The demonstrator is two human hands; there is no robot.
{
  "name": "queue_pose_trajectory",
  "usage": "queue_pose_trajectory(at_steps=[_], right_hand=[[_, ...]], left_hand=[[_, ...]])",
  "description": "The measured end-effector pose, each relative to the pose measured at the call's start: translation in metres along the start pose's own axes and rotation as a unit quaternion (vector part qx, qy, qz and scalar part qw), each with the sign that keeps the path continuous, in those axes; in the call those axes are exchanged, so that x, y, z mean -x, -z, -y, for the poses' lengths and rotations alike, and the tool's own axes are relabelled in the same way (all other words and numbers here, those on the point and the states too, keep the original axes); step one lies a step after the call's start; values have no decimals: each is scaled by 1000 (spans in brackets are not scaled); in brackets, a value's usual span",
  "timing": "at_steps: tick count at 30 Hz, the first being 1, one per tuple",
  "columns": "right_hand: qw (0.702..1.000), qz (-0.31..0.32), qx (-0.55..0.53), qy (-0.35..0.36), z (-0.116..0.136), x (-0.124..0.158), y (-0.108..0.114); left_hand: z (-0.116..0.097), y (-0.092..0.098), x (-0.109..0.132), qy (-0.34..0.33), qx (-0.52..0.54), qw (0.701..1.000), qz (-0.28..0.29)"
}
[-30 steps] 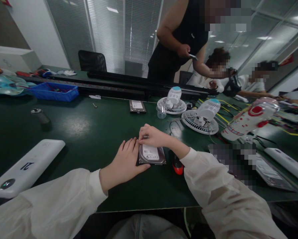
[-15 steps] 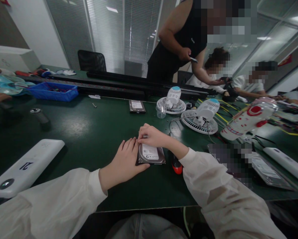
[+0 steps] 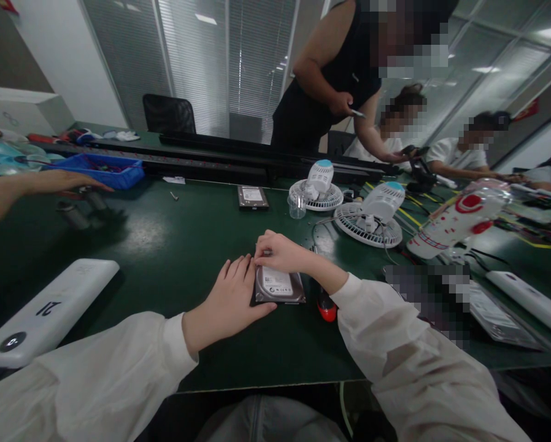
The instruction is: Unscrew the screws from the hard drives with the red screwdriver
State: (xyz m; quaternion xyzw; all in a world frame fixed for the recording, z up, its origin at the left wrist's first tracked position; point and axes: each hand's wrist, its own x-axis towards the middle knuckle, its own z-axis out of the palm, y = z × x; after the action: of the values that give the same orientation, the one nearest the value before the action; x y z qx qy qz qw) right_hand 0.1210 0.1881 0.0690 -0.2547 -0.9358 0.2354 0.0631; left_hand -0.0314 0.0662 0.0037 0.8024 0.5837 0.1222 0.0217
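Red screwdriver [image 3: 326,307] beside the hard drive [image 3: 280,286]; left hand [image 3: 232,301] flat against it, right hand [image 3: 280,252] curled on its corner (grip unclear).

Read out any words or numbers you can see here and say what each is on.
"21": on the white device at near left.
Label on the hard drive at the right hand: print too small to read.
Label on the second hard drive farther back: blurred, unreadable.
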Motion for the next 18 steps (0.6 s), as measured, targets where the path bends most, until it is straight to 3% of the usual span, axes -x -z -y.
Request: queue_pose_trajectory(at_steps=[6,18], right_hand=[[1000,-2,-1,-7,1,0,0],[1000,0,1,-4,0,-1,0]], left_hand=[[-1,5,-1,3,5,1000,21],[2,-4,0,-7,4,1000,-15]])
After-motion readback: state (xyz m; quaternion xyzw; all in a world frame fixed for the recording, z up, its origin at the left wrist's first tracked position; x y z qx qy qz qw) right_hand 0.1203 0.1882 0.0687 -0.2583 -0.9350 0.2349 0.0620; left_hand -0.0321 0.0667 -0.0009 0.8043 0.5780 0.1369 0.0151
